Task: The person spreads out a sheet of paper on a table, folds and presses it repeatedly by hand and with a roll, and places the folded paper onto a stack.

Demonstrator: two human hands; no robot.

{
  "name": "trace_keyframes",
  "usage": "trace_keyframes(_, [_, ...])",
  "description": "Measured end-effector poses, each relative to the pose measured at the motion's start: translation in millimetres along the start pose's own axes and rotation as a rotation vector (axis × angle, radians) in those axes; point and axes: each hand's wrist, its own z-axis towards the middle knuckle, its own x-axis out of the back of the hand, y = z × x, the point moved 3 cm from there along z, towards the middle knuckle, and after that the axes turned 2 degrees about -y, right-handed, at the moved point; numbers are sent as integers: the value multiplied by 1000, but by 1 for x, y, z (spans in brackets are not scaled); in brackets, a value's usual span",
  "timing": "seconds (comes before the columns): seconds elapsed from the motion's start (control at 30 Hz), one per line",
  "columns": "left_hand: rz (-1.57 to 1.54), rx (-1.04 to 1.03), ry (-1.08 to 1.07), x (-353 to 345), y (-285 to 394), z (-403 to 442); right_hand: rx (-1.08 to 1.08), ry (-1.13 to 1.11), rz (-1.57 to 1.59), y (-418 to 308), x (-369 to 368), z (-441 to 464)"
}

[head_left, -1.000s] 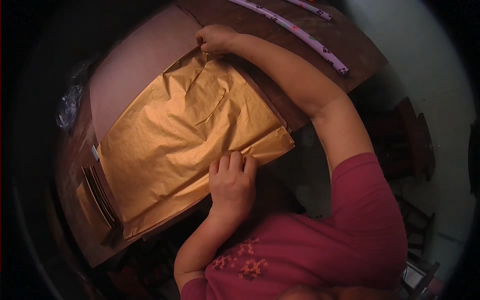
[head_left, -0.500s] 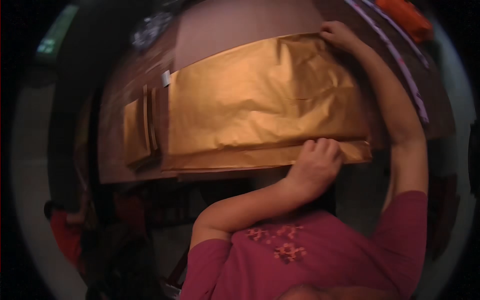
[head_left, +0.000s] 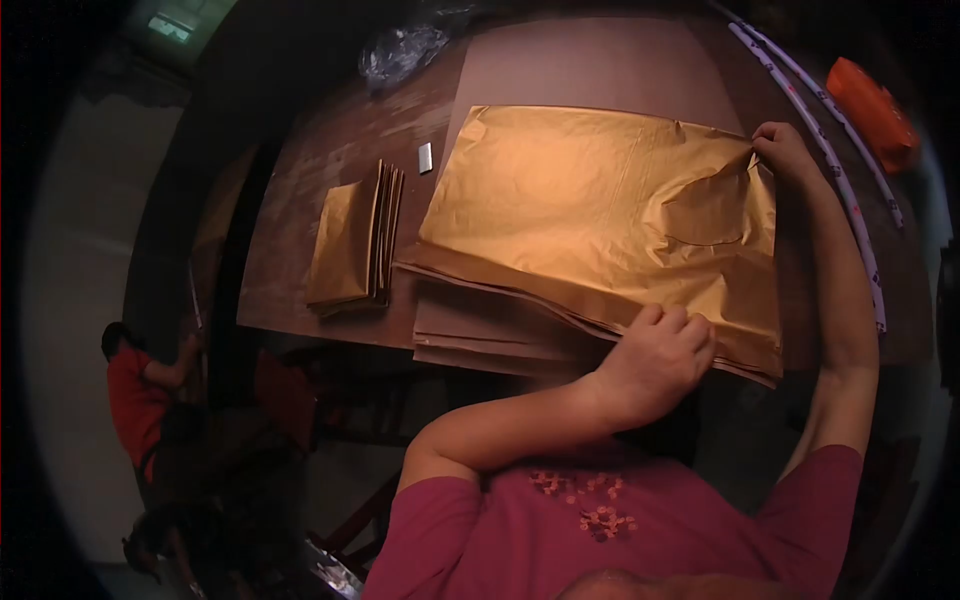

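A wide, wrinkled gold foil-like sheet (head_left: 560,180) lies across the table, with more layers under its near edge. My left hand (head_left: 660,355) is closed on that near edge, right of its middle, fingers curled over the top. At the far right corner, my right hand (head_left: 785,150) pinches the gold sheet, and creases run from the corner. Beneath lie large dull brown sheets (head_left: 500,335), which show at the near side and beyond the far edge. What is under my left fingers is hidden.
Left of the sheet stands a folded gold bundle (head_left: 345,245), near a small white block (head_left: 425,158). Crumpled clear plastic (head_left: 400,55) lies far left. Two long patterned strips (head_left: 820,140) and an orange packet (head_left: 872,112) are at right. A person in red (head_left: 140,400) is lower left.
The view has shifted, so things appear farther right and lower. The gold sheet's near edge has turned to slant down rightward, exposing brown sheets beneath. Both hands keep their grip.
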Motion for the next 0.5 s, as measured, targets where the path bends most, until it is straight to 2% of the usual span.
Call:
trace_keyframes(0.1, [-80, 10, 25, 21, -27, -22, -88, 53, 43, 24, 23, -36])
trace_keyframes(0.17, [-90, 17, 86, 40, -41, -41, -234, 101, -23, 40, 35, -70])
trace_keyframes(0.23, [-116, 104, 93, 53, -56, -59, -196, 57, 110, 46, 36, -107])
trace_keyframes(0.3, [-161, 149, 108, 62, -71, -83, -447, -22, 361, -8, 26, -168])
trace_keyframes(0.37, [-261, 201, 92, 55, -86, -117, -413, -17, 578, -22, -3, -213])
trace_keyframes(0.5, [-489, 261, 42, 70, -89, -142, -480, 26, 701, -44, -24, -281])
